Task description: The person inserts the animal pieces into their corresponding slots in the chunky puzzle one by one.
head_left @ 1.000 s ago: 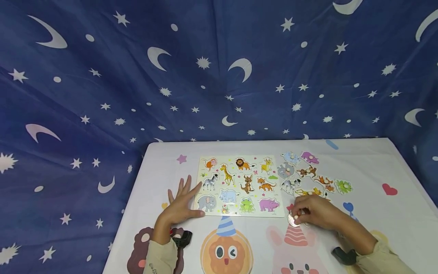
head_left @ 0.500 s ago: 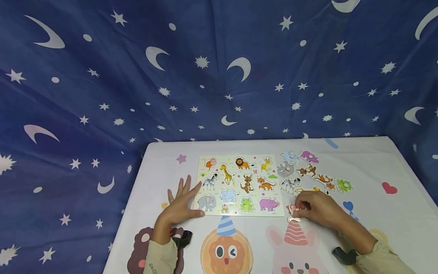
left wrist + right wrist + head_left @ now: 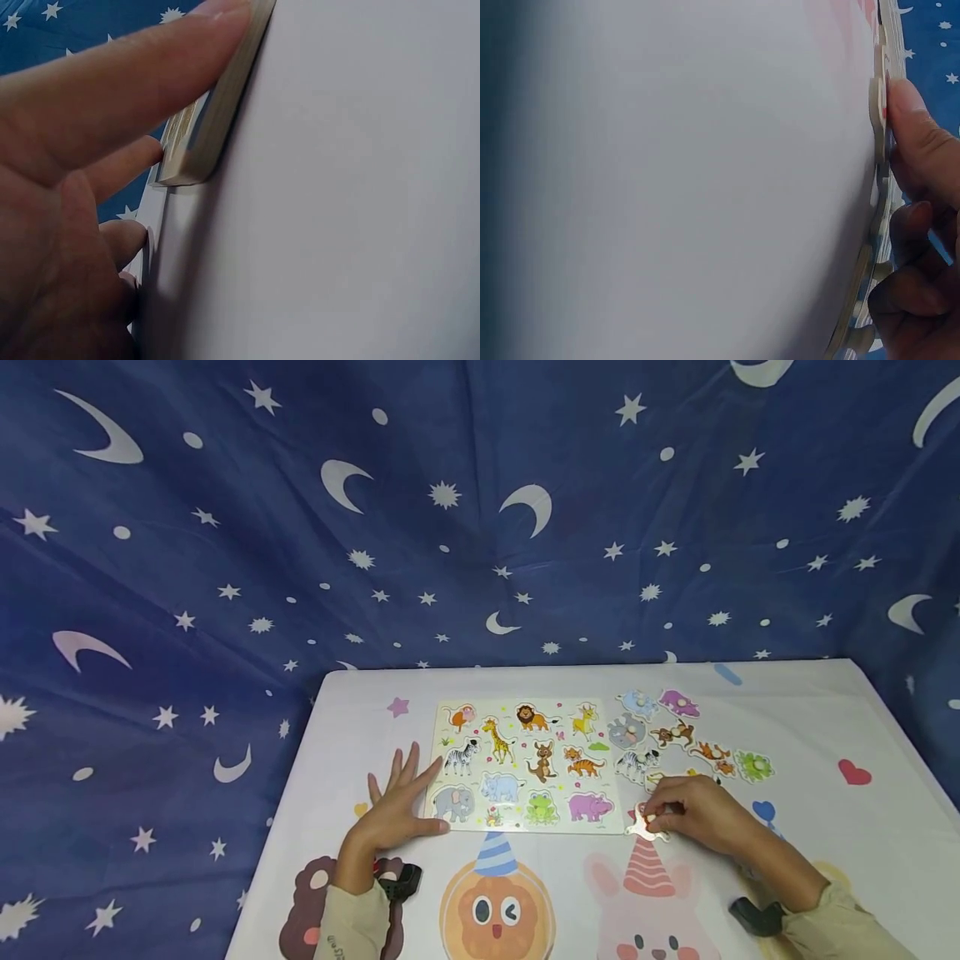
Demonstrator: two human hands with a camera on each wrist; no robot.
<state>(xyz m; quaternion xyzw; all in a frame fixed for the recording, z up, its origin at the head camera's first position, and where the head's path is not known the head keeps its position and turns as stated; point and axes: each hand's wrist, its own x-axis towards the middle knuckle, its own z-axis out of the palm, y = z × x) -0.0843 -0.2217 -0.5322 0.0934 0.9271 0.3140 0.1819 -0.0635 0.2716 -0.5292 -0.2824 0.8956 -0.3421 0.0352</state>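
My left hand [image 3: 393, 814] lies with spread fingers at the lower left corner of the animal puzzle board [image 3: 525, 823]; in the left wrist view a thumb touches the board's edge [image 3: 225, 112]. My right hand [image 3: 701, 814] pinches a small wooden piece [image 3: 640, 832] with thumb and fingertips, just right of the board's lower right corner. The fingers hide much of that piece. In the right wrist view the thumb lies against the piece [image 3: 879, 112]. A giraffe piece [image 3: 655, 779] is partly covered by the right hand.
Several knobbed animal pieces lie right of the board: a zebra [image 3: 636, 766], an elephant [image 3: 626, 732], a purple hippo [image 3: 678, 703], a kangaroo [image 3: 672, 734], a tiger [image 3: 712, 755] and a frog [image 3: 753, 767]. The printed tablecloth [image 3: 810, 718] meets a blue star curtain [image 3: 420, 510] behind.
The piece under my right fingertips has turned and moved slightly up the table. My left hand has stayed at the board's corner.
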